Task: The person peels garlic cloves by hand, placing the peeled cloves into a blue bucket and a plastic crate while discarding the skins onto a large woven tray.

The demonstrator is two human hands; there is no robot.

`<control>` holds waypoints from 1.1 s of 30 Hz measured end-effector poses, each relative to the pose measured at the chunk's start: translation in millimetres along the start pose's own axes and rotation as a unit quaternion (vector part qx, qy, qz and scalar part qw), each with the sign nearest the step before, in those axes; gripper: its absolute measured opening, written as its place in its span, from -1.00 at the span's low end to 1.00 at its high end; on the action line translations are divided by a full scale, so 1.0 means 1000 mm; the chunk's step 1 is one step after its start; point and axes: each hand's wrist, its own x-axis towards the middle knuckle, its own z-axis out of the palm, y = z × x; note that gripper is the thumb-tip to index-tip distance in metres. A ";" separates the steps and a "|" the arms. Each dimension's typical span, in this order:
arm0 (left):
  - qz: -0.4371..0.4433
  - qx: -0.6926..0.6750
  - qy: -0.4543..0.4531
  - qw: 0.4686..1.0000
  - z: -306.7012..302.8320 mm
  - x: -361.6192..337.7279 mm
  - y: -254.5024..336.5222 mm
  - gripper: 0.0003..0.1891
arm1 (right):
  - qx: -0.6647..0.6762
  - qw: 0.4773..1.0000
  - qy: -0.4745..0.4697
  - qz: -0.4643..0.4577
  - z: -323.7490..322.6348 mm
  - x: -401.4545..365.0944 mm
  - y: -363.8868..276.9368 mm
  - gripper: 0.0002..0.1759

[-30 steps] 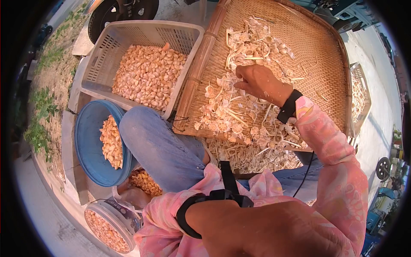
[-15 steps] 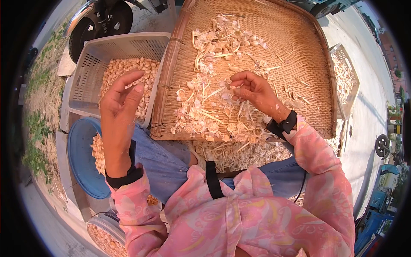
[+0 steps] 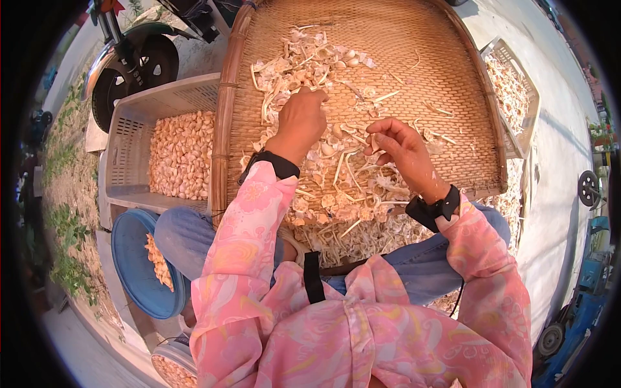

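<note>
My left hand (image 3: pixel 303 123) reaches over the woven bamboo tray (image 3: pixel 420 39), its fingers curled down at a pile of garlic skins (image 3: pixel 291 68). The back of the hand hides the fingertips and anything in them. To its right, my right hand (image 3: pixel 402 152) is closed in a pinch above the tray, with a small pale piece of garlic (image 3: pixel 374 143) at the fingertips. A few garlic cloves (image 3: pixel 346 59) lie at the edge of the pile. More skins, dry stalks and root ends (image 3: pixel 339 200) are strewn near the tray's front edge.
Left of the tray, a plastic crate (image 3: pixel 129 155) holds many garlic cloves. A blue basin (image 3: pixel 132 275) with cloves stands by my left knee, a bucket (image 3: pixel 174 349) below it. Another crate (image 3: pixel 527 123) of scraps sits at right. A wheel (image 3: pixel 155 61) stands behind.
My left hand has moved right from above the crate of cloves onto the skins in the tray, its fingers now bent down. My right hand stays pinched, slightly further right and lower in view.
</note>
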 end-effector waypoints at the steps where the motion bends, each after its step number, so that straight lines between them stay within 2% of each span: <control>1: 0.018 0.031 -0.020 0.999 0.008 0.008 -0.001 -0.76 | -0.001 1.000 0.014 0.024 -0.005 0.001 0.006 -0.81; 2: 0.017 0.070 -0.080 0.994 0.019 0.015 -0.006 -0.77 | -0.030 0.999 0.013 0.036 -0.009 0.003 0.015 -0.79; 5: 0.005 0.112 -0.097 0.989 0.025 0.023 -0.005 -0.75 | -0.027 0.998 -0.008 0.059 -0.006 0.001 0.019 -0.79; 6: -0.049 0.089 -0.134 0.986 0.016 0.025 0.000 -0.77 | -0.013 0.998 -0.006 0.059 -0.003 -0.001 0.017 -0.78; 7: -0.102 -0.055 -0.130 0.985 0.007 0.022 0.003 -0.78 | -0.013 0.998 -0.001 0.068 -0.002 -0.001 0.014 -0.79; 8: -0.151 -0.196 -0.122 0.961 -0.004 0.014 0.004 -0.78 | -0.013 0.997 0.004 0.075 -0.001 0.001 0.010 -0.79; 10: -0.214 -0.439 -0.112 0.866 -0.032 -0.004 0.011 -0.76 | 0.001 0.997 0.021 0.076 -0.001 0.008 0.011 -0.80; 12: -0.238 -0.632 -0.102 0.731 -0.067 -0.027 0.022 -0.71 | 0.024 0.997 0.041 0.062 0.000 0.023 0.021 -0.80; 15: -0.201 -0.730 -0.081 0.648 -0.104 -0.056 0.033 -0.71 | 0.016 0.999 0.016 0.041 0.048 0.055 0.001 -0.79; 17: -0.181 -0.769 -0.067 0.609 -0.120 -0.074 0.038 -0.70 | 0.068 0.986 -0.117 -0.101 0.097 0.079 -0.016 -0.76; 19: -0.158 -0.800 -0.050 0.577 -0.132 -0.086 0.035 -0.70 | -0.016 0.957 -0.162 -0.242 0.134 0.102 -0.041 -0.75; 21: -0.139 -0.822 -0.040 0.550 -0.145 -0.101 0.027 -0.69 | -0.097 0.947 -0.167 -0.258 0.145 0.113 -0.049 -0.74; 23: -0.136 -0.831 -0.007 0.539 -0.160 -0.120 0.012 -0.67 | -0.188 0.960 -0.134 -0.157 0.116 0.117 -0.053 -0.74; 25: -0.133 -0.843 0.023 0.521 -0.173 -0.140 -0.005 -0.66 | -0.252 0.957 -0.082 -0.122 0.074 0.117 -0.028 -0.78; 27: -0.168 -0.798 0.099 0.570 -0.192 -0.160 -0.023 -0.64 | -0.283 0.954 -0.052 -0.080 0.033 0.103 0.001 -0.79; 29: -0.198 -0.685 0.204 0.671 -0.216 -0.189 -0.057 -0.65 | -0.340 0.937 -0.032 -0.070 0.008 0.092 0.009 -0.80; 31: -0.298 -0.431 0.295 0.799 -0.242 -0.226 -0.083 -0.69 | -0.416 0.905 -0.032 -0.080 0.000 0.081 0.017 -0.81; 32: -0.346 -0.281 0.279 0.850 -0.253 -0.259 -0.108 -0.70 | -0.408 0.906 -0.031 -0.108 0.005 0.077 0.018 -0.79; 33: -0.382 -0.123 0.257 0.879 -0.255 -0.282 -0.125 -0.71 | -0.464 0.873 -0.051 -0.143 0.010 0.078 0.018 -0.78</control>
